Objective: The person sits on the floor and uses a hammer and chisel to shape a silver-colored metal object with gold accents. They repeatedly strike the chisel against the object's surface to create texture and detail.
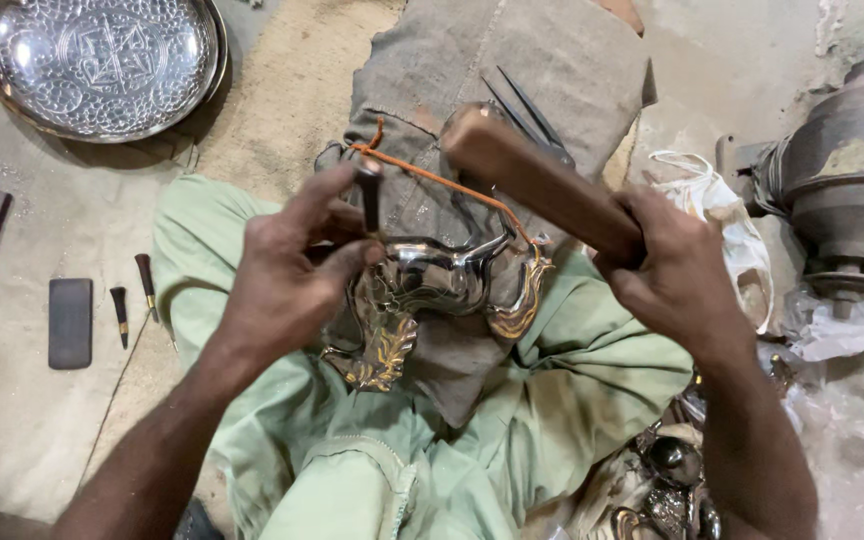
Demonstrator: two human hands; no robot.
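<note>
Fingers (347,215) of the left hand (287,285) pinch a short dark punch (370,195) upright, its tip resting on the shiny silver workpiece (447,280) that lies on the lap at the middle of the view; that grip is narrow and closed on the tool's shaft. At two o'clock from it the right hand (677,275) wraps fully around a wooden mallet (532,180), whose head is raised above the punch. The workpiece, with curled gilt edges toward five and seven o'clock, sits on a grey cloth (512,70) over the pale green trousers (572,390), and an orange cord (442,180) crosses above it. To strike well, it seems wise to keep the punch square to the metal, the fingers clear of its top, and the blows light, since the polished surface would likely mark easily and the piece could slip on the cloth. Further out, at ten o'clock on the floor, an embossed silver tray (12,90) lies flat and appears to hold nothing. At nine o'clock lie a dark flat stone (70,322) and two small pointed tools (146,285). At four o'clock a heap of small silver pieces (674,465) rests beside the knee, not in any visible container. At three o'clock a white plastic bag (732,230) sags open; its contents cannot be made out.
</note>
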